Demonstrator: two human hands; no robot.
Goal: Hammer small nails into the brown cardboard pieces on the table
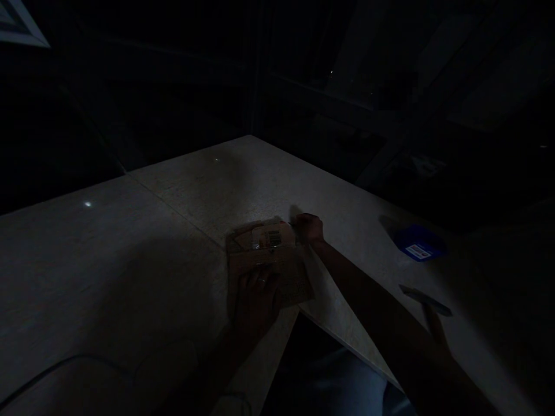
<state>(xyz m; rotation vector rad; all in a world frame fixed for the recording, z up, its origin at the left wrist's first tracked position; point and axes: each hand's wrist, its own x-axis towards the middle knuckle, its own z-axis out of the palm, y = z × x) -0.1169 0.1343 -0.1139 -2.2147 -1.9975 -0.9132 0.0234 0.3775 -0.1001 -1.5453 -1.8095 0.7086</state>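
Observation:
A flat brown cardboard package [288,274] lies on the pale countertop, with a barcode label [274,237] and shiny tape near its far edge. My left hand [258,297], with a ring on one finger, rests palm down on the package's near part. At the far right corner is my right hand [311,227], its fingers closed in a pinch. A thin dark tip seems to project from them towards the package's edge, but the dim light hides what it is.
To the right a blue container [420,242] with a white label stands on the countertop [182,196]. Nearer is a hammer-like tool [427,300] with a wide flat head, partly behind my right forearm. A dark cable [65,363] curves across the lower left. The counter's inner edge borders my lap.

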